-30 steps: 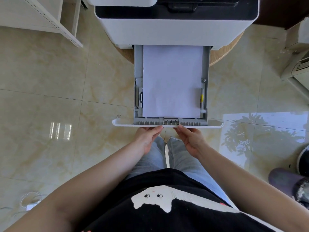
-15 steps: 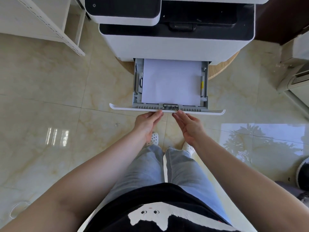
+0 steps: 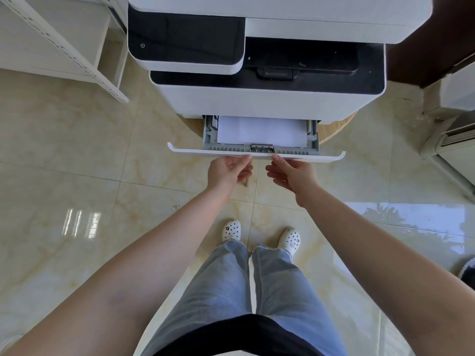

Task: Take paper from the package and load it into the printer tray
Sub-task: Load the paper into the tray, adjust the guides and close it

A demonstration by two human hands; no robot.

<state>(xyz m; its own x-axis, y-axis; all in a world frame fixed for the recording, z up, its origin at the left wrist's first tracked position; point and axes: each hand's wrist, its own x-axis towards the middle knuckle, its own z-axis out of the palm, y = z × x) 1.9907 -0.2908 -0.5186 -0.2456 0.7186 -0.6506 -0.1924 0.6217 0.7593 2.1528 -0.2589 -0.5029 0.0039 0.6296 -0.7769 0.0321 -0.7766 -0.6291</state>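
- Printer (image 3: 257, 98): a white body with black panels fills the upper centre of the frame; it stands on a round wooden base (image 3: 336, 127), whose edge shows at either side beneath it.
- Printer tray (image 3: 257, 153): a grey drawer with a white front panel, drawn partway out of the base of the printer, just above mid-frame.
- Paper (image 3: 261, 132): a white stack lies flat inside the tray between the grey side guides; its far part is hidden under the printer body.
- Left hand (image 3: 227, 172): fingers loosely curled, fingertips touching the lower edge of the tray's front panel, left of its centre; the hand clasps nothing.
- Right hand (image 3: 293, 174): fingers extended and slightly spread, one fingertip meeting the same front panel, right of its centre; the hand clasps nothing.
- Both forearms reach up from the lower corners of the frame toward the tray.
- Legs in light blue jeans (image 3: 246, 291) and white perforated clogs (image 3: 232, 229) stand on the glossy beige tiled floor (image 3: 77, 163) at lower centre.
- White shelf unit (image 3: 64, 39): upper left of the frame.
- The paper package does not appear in this view.
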